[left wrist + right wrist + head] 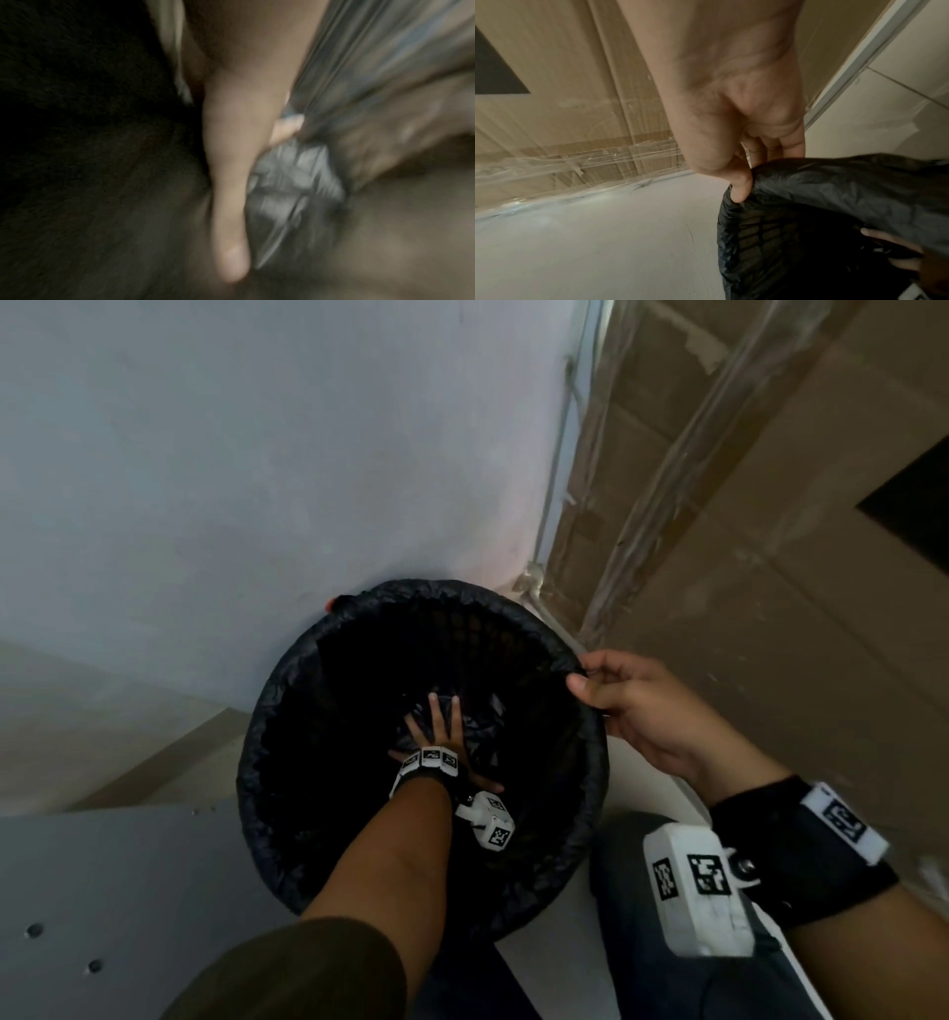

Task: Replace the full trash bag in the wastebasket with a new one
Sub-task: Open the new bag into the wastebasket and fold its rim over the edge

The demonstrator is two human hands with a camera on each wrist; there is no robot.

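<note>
A round black mesh wastebasket (513, 629) stands on the floor against the wall, lined with a black trash bag (272, 701) whose edge is folded over the rim. My left hand (436, 726) is deep inside with fingers spread flat, pressing the bag (290, 192) toward the bottom; the left wrist view is blurred. At the right side of the rim my right hand (585, 677) pinches the bag's folded edge (808, 182) between thumb and fingers (741, 188). The mesh wall (765, 233) shows through below that grip.
A large cardboard box wrapped in clear plastic (770, 505) stands close on the right. A pale wall (257, 454) is behind the basket. A grey metal panel with holes (102, 891) lies at the lower left. My knee (631, 906) is beside the basket.
</note>
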